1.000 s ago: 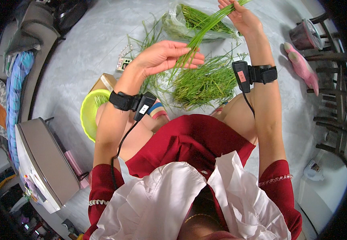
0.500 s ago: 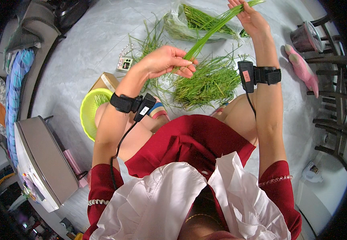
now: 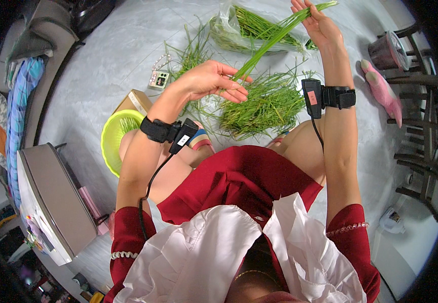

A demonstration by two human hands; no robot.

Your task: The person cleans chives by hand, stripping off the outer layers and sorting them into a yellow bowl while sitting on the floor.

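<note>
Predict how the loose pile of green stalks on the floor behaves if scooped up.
The green pile likely sheds strands: thin stalks lie crisscrossed, with no tie visible. Probably floppy overall, since some outer blades bend. Likely light for its bulk, being made of slender blades.

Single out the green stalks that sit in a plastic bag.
The far bunch, in the clear bag; the large heap and the scattered stalks left of it lie loose, and the slim bundle is in the right hand.
</note>
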